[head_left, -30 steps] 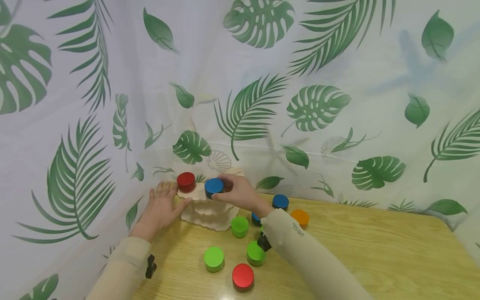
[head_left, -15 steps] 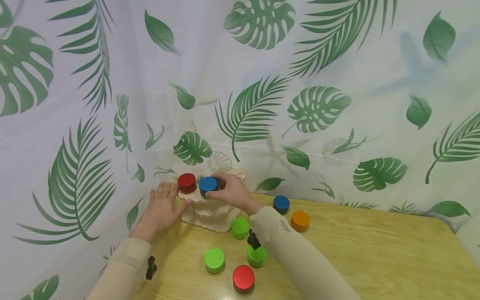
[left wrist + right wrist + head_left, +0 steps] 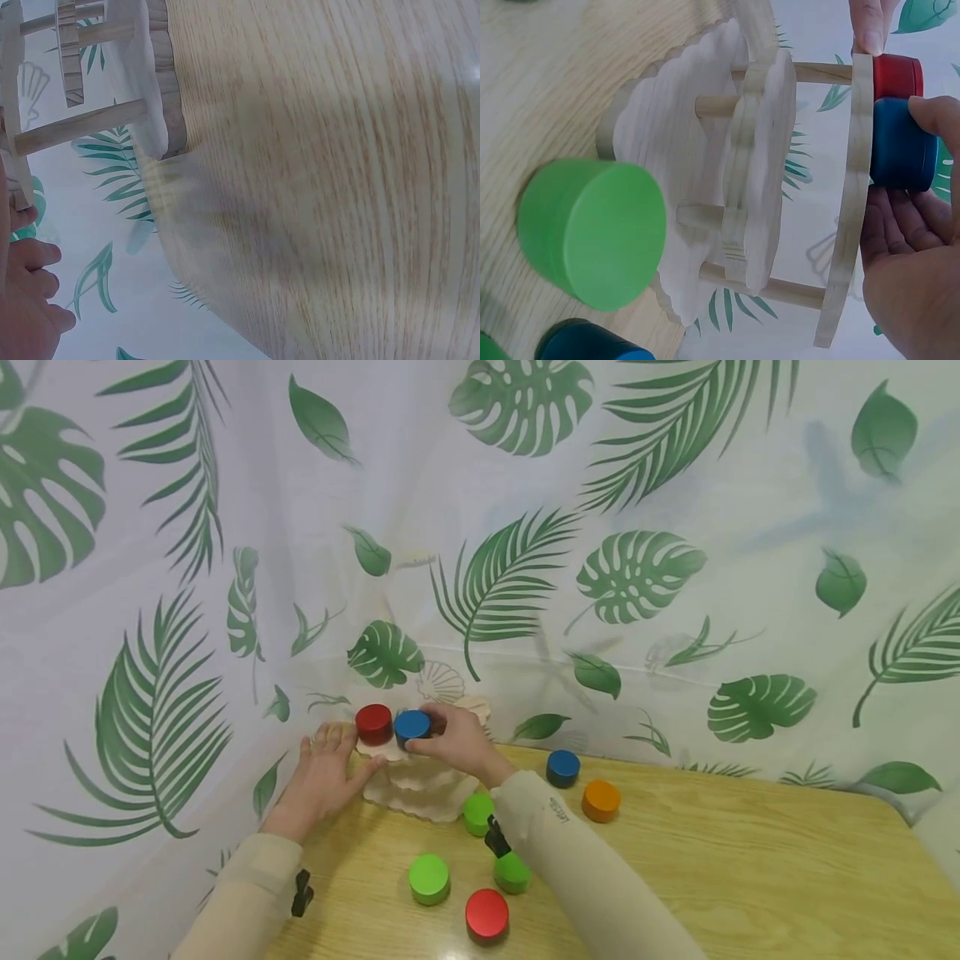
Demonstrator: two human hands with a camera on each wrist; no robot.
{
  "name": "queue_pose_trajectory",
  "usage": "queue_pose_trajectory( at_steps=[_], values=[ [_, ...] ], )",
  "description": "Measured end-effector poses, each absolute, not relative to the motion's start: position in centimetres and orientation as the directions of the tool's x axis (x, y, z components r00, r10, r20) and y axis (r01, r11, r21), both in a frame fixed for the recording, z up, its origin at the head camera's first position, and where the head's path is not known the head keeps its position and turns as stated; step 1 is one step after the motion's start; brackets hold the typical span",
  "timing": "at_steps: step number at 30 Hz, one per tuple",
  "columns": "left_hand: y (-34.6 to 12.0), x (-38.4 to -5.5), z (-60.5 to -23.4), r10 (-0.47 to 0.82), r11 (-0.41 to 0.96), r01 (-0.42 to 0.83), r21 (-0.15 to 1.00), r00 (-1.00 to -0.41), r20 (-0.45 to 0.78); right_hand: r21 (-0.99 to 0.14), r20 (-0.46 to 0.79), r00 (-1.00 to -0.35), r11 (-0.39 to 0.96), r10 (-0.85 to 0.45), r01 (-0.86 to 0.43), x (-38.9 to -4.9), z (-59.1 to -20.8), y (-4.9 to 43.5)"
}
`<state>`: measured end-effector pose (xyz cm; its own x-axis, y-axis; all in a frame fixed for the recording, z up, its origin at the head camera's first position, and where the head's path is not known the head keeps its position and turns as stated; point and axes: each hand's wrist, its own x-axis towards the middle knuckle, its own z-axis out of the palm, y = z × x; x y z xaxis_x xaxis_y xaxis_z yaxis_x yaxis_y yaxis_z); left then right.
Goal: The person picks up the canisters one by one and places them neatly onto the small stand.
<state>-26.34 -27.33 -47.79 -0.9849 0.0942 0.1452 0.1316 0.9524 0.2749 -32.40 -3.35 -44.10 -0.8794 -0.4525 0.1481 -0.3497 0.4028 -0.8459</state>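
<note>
A pale wooden tiered stand [image 3: 420, 799] with scalloped shelves stands in the table's far left corner. My right hand [image 3: 463, 745] pinches a blue cylinder block [image 3: 412, 727] between thumb and fingers on the top shelf [image 3: 850, 217]. Right beside it sits a dark red cylinder block [image 3: 373, 724]; the two overlap in the right wrist view. My left hand [image 3: 318, 783] lies at the shelf's left end, thumb against its edge, the other fingers loosely extended. The left wrist view shows those fingers [image 3: 41, 285] below the stand's board [image 3: 11, 97], holding no block.
Several loose cylinder blocks rest on the wood-grain table [image 3: 712, 860]: green ones [image 3: 429, 879] in front of the stand, a red one [image 3: 487, 916] nearest me, a blue one [image 3: 562, 768] and an orange one [image 3: 601, 801] to the right. Leaf-printed curtain [image 3: 510, 610] hangs behind.
My right hand has moved left along the top shelf with the blue block, bringing it up close to the dark red one. The left hand has stayed in place.
</note>
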Motion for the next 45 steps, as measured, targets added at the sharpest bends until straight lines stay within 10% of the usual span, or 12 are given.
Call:
queue_pose_trajectory(
  at_steps=[45],
  values=[
    [-27.08, -26.15, -47.62, 0.09, 0.95, 0.126, 0.285, -0.987, 0.136, -0.821, 0.082, -0.895, 0.48, -0.438, -0.31, -32.3, -43.89, -3.81]
  ],
)
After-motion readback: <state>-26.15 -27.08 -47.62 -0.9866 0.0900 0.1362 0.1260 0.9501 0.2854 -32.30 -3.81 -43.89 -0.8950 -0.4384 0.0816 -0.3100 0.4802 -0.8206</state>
